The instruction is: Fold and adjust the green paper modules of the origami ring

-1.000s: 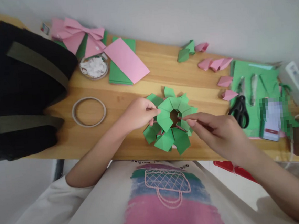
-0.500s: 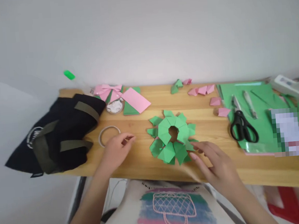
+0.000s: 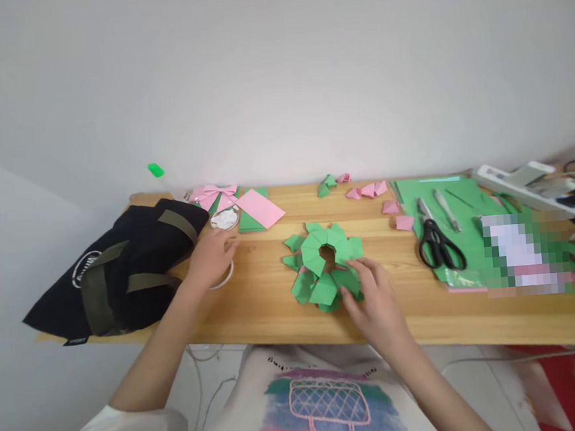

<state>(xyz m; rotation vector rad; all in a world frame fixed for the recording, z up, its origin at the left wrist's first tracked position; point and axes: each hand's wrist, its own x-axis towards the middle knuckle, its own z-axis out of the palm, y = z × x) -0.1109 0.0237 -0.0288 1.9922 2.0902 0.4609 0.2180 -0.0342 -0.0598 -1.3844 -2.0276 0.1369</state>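
A ring-shaped green folded-paper flower [image 3: 311, 243] lies on the wooden table [image 3: 270, 310], its petals pointing outward around a central hole. My right hand [image 3: 376, 301] is at its near right side, thumb and fingers closed about a green petal. To the left, my left hand [image 3: 212, 258] hovers over a tape ring [image 3: 225, 278] and hides most of it. Its fingers are slightly bent and apart, with nothing seen between them. Just beyond those fingertips sits a small round dish [image 3: 225, 218] with white stuff in it.
A black bag [image 3: 137, 274] covers the table's left end. Pink and green paper sheets [image 3: 262, 209] lie behind the dish. Folded pink pieces [image 3: 368, 190] are near the wall. At right, black scissors [image 3: 439, 247] and a cutter [image 3: 447, 209] rest on green sheets, before a white power strip [image 3: 524, 187].
My left hand has moved away from me, toward the dish, and its fingers have spread. My right hand has come further over the flower's petal. The view has shifted to the right.
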